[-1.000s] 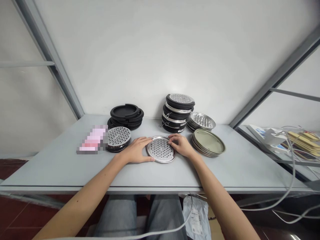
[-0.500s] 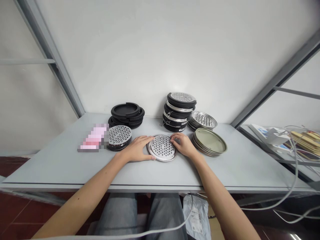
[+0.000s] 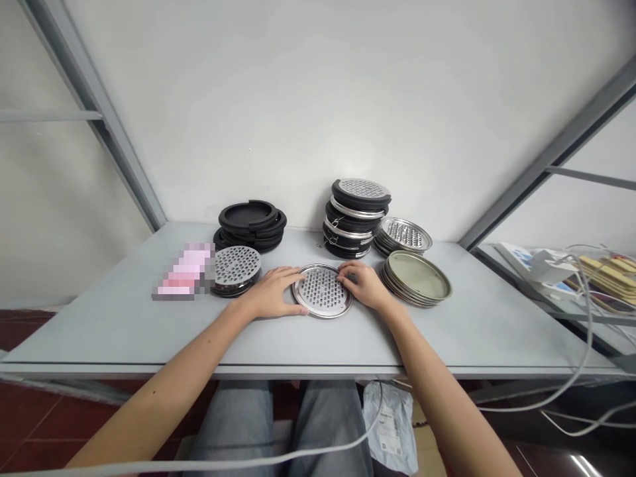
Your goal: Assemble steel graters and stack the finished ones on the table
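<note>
Touching perf. disc (image 3: pixel 322 293), L hand (image 3: pixel 271 293), R hand (image 3: pixel 365 286)

we've got a glossy metal grater disc (image 3: pixel 322 293), matt plastic-looking black bases (image 3: pixel 250 229), plus a smooth desk (image 3: pixel 318 344)

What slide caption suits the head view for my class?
Left hand and right hand touch a round metal grater plate on a grey table, near stacked olive-green discs.
</note>
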Demonstrator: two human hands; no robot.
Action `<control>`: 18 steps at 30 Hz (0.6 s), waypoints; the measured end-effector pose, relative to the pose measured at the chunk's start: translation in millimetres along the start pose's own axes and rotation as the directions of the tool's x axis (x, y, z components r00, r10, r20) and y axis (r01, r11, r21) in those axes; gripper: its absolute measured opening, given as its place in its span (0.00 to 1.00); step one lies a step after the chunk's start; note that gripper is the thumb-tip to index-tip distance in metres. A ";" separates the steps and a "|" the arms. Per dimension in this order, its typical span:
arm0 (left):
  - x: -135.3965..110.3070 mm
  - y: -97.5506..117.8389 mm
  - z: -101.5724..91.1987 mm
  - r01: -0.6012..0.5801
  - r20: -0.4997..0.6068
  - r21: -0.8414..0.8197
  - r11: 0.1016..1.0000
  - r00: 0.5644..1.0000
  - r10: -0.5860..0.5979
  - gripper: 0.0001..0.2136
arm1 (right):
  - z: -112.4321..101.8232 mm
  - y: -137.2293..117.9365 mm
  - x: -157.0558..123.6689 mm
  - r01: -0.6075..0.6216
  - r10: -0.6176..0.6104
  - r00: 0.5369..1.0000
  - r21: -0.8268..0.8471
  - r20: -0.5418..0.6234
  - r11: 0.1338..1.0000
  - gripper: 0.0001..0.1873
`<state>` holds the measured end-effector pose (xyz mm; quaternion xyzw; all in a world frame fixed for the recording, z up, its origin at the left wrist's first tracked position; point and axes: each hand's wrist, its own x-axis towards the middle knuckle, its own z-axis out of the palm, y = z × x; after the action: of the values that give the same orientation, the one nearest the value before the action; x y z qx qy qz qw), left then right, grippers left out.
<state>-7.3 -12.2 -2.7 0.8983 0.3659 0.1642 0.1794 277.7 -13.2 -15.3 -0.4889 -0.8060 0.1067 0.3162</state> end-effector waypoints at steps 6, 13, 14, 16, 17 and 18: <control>-0.4 0.5 -0.5 -0.002 -0.006 0.010 1.000 1.000 0.002 0.41 | 0.3 -1.9 -0.4 -0.007 0.007 1.000 -0.003 0.011 1.000 0.07; -0.1 1.0 -0.5 0.014 0.008 0.007 1.000 1.000 -0.014 0.40 | -0.5 -2.4 -1.5 -0.012 0.012 1.000 0.000 0.024 1.000 0.06; -0.1 1.2 -0.6 0.016 0.011 0.008 1.000 1.000 -0.016 0.40 | -0.7 -2.6 -1.6 -0.010 0.010 1.000 0.001 0.022 1.000 0.06; -0.1 1.9 -0.9 0.019 0.015 0.011 1.000 1.000 -0.020 0.40 | -1.0 -2.9 -1.7 -0.006 0.006 1.000 0.001 0.013 1.000 0.07; 0.0 2.3 -1.1 0.021 0.016 0.010 1.000 1.000 -0.021 0.40 | -0.9 -3.1 -1.8 -0.004 0.004 1.000 0.000 0.008 1.000 0.07; 0.0 2.7 -1.2 0.023 0.017 0.009 1.000 1.000 -0.023 0.40 | -0.7 -3.1 -1.8 -0.001 0.001 1.000 -0.002 0.005 1.000 0.07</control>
<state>-6.3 -13.8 -0.4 0.8961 0.3756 0.1530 0.1804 276.5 -16.3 -14.0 -0.4894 -0.8067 0.1074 0.3134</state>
